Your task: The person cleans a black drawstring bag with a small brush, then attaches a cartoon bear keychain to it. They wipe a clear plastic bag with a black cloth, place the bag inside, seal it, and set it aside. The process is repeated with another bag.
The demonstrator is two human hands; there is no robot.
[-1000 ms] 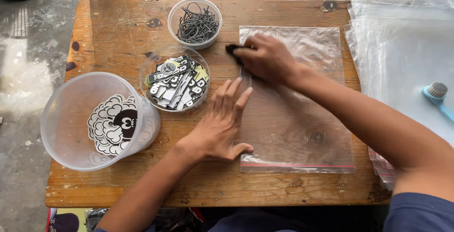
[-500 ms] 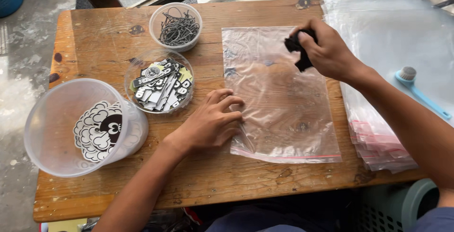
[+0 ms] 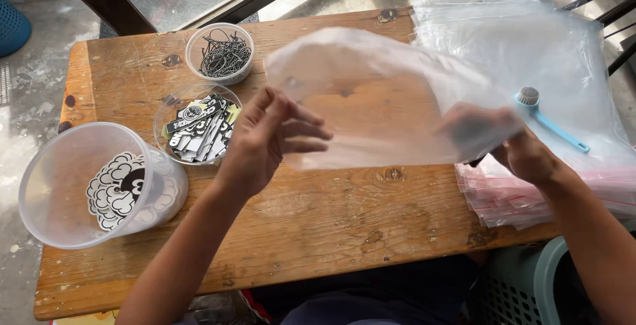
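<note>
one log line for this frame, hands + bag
left hand: open, at clear plastic bag edge | right hand: holds bag, lifted off wooden table | nearby: bowl of tags, bag stack

Left hand (image 3: 265, 139) hovers raised, fingers spread toward three o'clock; right hand (image 3: 523, 153) is closed, reaching toward nine o'clock.

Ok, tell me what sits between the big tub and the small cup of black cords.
In the head view, a shallow clear bowl of printed tags sits between the big tub and the cord cup.

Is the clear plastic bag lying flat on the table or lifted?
Lifted: the clear plastic bag billows above the wooden table, right hand gripping its edge.
</note>
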